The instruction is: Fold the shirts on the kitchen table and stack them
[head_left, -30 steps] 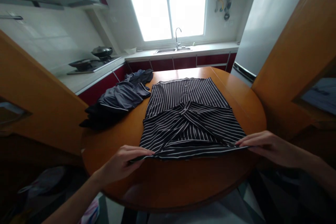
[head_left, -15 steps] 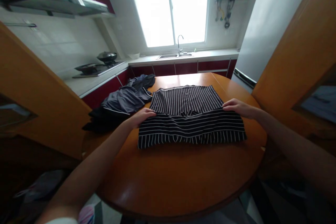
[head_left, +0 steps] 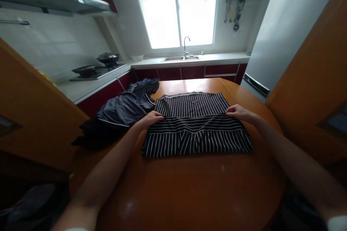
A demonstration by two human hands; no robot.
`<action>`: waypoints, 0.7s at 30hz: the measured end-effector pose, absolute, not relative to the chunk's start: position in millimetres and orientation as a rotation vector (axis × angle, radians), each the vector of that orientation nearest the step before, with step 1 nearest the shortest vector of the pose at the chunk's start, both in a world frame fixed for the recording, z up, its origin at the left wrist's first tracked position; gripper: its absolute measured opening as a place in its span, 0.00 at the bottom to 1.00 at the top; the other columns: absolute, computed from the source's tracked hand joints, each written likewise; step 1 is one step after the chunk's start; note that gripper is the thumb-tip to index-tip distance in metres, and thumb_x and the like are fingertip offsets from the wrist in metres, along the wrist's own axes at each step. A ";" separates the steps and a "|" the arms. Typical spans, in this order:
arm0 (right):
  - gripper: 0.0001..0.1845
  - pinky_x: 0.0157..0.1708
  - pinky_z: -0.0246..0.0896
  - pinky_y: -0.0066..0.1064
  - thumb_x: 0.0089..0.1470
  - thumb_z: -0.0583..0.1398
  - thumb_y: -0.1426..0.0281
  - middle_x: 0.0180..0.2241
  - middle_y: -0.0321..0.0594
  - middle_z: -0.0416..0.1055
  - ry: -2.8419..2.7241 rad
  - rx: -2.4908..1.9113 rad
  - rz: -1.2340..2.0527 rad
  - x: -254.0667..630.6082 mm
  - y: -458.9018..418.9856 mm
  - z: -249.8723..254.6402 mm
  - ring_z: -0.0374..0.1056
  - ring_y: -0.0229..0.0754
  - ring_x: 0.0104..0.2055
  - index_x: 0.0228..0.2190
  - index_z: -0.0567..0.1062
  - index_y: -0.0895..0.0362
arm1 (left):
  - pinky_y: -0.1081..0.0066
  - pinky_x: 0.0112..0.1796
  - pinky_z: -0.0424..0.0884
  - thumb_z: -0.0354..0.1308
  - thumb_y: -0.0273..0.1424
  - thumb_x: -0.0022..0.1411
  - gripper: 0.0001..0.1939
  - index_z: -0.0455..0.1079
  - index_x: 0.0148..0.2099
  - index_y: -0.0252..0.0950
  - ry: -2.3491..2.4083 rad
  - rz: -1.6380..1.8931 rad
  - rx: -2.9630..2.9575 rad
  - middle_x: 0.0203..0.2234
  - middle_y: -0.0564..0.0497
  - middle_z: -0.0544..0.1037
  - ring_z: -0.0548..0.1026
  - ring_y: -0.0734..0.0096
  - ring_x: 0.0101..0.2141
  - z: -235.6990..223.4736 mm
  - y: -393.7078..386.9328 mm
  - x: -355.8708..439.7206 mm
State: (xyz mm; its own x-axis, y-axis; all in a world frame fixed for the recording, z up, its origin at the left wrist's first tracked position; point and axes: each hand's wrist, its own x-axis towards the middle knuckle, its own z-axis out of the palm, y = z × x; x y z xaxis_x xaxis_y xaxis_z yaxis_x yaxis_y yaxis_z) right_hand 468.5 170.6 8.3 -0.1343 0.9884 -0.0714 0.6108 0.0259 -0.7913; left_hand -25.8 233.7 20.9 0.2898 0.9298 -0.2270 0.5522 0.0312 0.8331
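Observation:
A black garment with white stripes (head_left: pixel 197 140) lies folded on the round wooden table (head_left: pixel 176 187), its kind not fully shown. Buttons run down the middle of its far part, where the stripes go lengthwise. Across its middle, a band of crosswise stripes is stretched between my hands. My left hand (head_left: pixel 152 118) pinches the band's left end, fingers closed on the cloth. At the right end, my right hand (head_left: pixel 239 112) grips the same fold between thumb and fingers.
Dark clothes (head_left: pixel 121 110) lie heaped on the table's left side. Beyond the table are a counter with a sink (head_left: pixel 181 58), a stove (head_left: pixel 99 71) at left and a fridge (head_left: pixel 284 32) at right. Wooden frames flank both sides.
The held fold has flattened onto the garment, and more of the near lengthwise-striped part shows. My right hand has shifted slightly left, still gripping. The view has moved a little.

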 end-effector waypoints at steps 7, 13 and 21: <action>0.15 0.33 0.65 0.31 0.48 0.67 0.62 0.31 0.44 0.80 -1.756 -1.652 0.871 467.0 188.6 -2.7 0.73 0.43 0.33 0.33 0.83 0.61 | 0.72 0.26 0.66 0.68 0.46 0.46 0.20 0.78 0.29 0.32 1.402 0.510 1.704 0.23 0.49 0.79 0.73 0.67 0.25 14.1 239.2 -27.5; 0.13 0.37 0.67 0.33 0.52 0.63 0.65 0.32 0.44 0.81 -1.835 -1.668 0.651 464.7 188.4 -16.2 0.75 0.46 0.35 0.34 0.84 0.60 | 0.72 0.25 0.63 0.68 0.46 0.47 0.19 0.78 0.27 0.32 1.433 0.548 1.760 0.20 0.51 0.77 0.72 0.69 0.23 8.1 237.5 -26.4; 0.19 0.53 0.65 0.44 0.61 0.59 0.64 0.47 0.55 0.77 -1.857 -1.914 0.054 462.0 169.9 -0.5 0.73 0.55 0.49 0.48 0.81 0.60 | 0.62 0.53 0.70 0.61 0.38 0.57 0.17 0.79 0.44 0.32 1.627 0.695 2.255 0.44 0.40 0.81 0.77 0.53 0.48 24.9 222.3 -8.4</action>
State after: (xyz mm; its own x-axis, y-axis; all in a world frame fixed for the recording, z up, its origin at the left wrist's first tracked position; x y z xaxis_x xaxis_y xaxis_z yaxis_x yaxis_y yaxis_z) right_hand 462.0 169.9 -0.5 0.0834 0.9532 0.2906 0.9345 0.0264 -0.3550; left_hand -8.4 222.3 24.9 0.2526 0.9423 0.2198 0.8104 -0.3301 0.4840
